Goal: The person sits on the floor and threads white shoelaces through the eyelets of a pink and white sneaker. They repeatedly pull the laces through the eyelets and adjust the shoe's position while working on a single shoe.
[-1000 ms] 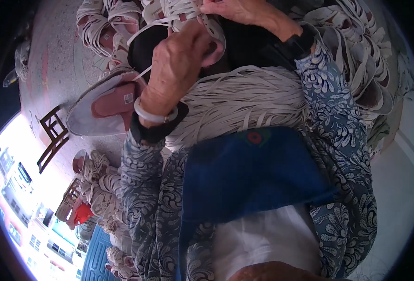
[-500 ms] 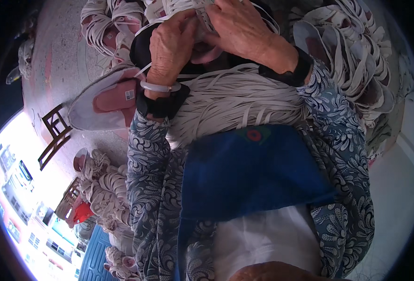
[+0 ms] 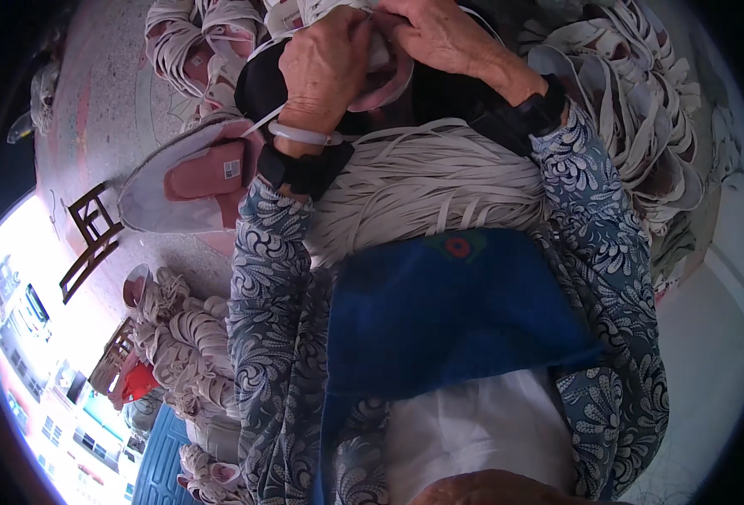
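Note:
At the top centre, a white shoe upper (image 3: 384, 88) with a pink lining lies under both my hands, its opening towards me. My left hand (image 3: 328, 66) is closed, fingers bent at the upper's lacing edge. Close beside it, my right hand (image 3: 439, 35) pinches at the same spot; what its fingertips hold is too small to make out. A thin white lace (image 3: 268, 119) trails out by my left wrist. Below the hands, a thick bundle of flat white shoelaces (image 3: 431, 181) lies across my lap. An opened upper with a pink tongue (image 3: 208, 172) lies left of my left wrist.
More white uppers lie piled at the right (image 3: 641, 109), at the upper left (image 3: 178, 46) and at the lower left (image 3: 191, 337). A wooden stool (image 3: 92, 236) and a blue door-like panel (image 3: 163, 459) are at the left. A blue apron (image 3: 447, 311) covers my lap.
My left hand has shifted slightly right, and my right hand has drawn up, its thumb now off the shoe opening. More of the pink-lined opening shows between them.

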Demonstrator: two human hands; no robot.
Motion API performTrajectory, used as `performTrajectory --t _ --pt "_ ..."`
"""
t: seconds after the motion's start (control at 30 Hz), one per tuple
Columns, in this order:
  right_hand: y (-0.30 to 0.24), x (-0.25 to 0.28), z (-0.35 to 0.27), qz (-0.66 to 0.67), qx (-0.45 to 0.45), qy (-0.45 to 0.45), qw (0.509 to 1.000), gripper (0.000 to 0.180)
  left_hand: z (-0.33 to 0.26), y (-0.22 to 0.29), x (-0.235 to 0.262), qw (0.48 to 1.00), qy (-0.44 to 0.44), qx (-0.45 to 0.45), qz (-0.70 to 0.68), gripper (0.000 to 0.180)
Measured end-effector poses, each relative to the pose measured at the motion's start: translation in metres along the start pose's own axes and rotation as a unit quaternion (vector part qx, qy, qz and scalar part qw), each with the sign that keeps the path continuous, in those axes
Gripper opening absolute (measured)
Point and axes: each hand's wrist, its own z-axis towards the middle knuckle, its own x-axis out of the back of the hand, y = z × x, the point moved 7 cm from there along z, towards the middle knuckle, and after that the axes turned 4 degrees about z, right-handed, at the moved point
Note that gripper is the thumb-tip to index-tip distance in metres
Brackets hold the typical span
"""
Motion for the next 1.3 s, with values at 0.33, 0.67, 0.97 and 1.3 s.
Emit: performTrajectory --t 0.33,0.67,0.97,1.3 --pt "-0.074 0.019 -0.028 -0.123 0.183 0.072 0.973 0.025 -0.066 0.052 0.05 0.829 -0.234 0.071 -0.503 0.009" --pt "-0.089 -0.017 -0.037 0.18 0.053 -0.103 0.977 0.029 -0.125 0.056 0.073 0.626 -0.444 0.044 -0.64 0.008" --pt "-0.184 -0.032 -0.056 0.529 0.042 -0.178 0.829 0.033 -0.129 0.016 0.068 0.574 -0.354 0.095 -0.732 0.032" --pt "-0.201 -0.082 -0.058 0.281 0.138 -0.251 0.916 0.021 -0.08 0.0 0.009 0.542 -0.192 0.248 -0.78 0.033"
